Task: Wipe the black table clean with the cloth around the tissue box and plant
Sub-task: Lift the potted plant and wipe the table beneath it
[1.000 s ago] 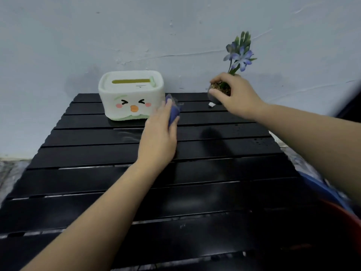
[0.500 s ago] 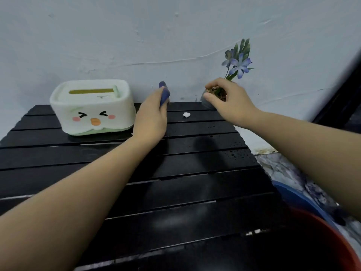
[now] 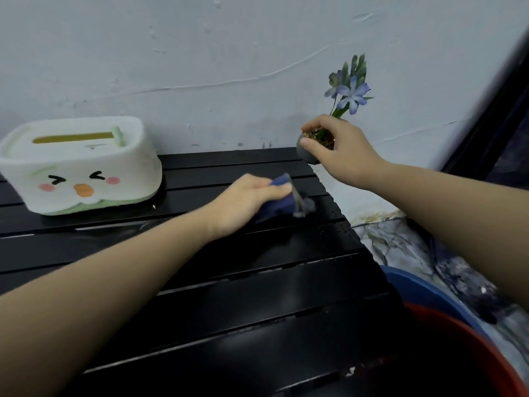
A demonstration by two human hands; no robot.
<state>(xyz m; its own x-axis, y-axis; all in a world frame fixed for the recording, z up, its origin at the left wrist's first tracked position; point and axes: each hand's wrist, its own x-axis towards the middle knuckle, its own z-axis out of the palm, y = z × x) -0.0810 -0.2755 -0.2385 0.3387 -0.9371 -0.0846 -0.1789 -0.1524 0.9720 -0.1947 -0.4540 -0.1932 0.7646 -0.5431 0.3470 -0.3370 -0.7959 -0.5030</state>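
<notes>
The black slatted table (image 3: 257, 296) fills the lower view. A white and green tissue box (image 3: 77, 167) with a cartoon face stands at its back left. My left hand (image 3: 243, 202) presses a blue cloth (image 3: 282, 204) onto the slats near the back right corner; the cloth is blurred. My right hand (image 3: 343, 150) grips the small dark pot of the purple-flowered plant (image 3: 347, 90) and holds it raised just above the table's back right corner. The pot is mostly hidden by my fingers.
A pale wall rises right behind the table. Beyond the table's right edge lies a marbled floor (image 3: 406, 247). A blue basin (image 3: 423, 290) and a red tub (image 3: 469, 348) sit at the lower right. A dark door frame (image 3: 503, 116) runs along the far right.
My left hand has swept the cloth from beside the tissue box to the right, onto the spot below the plant. The small white scrap seen there is gone from sight. The view shifted right.
</notes>
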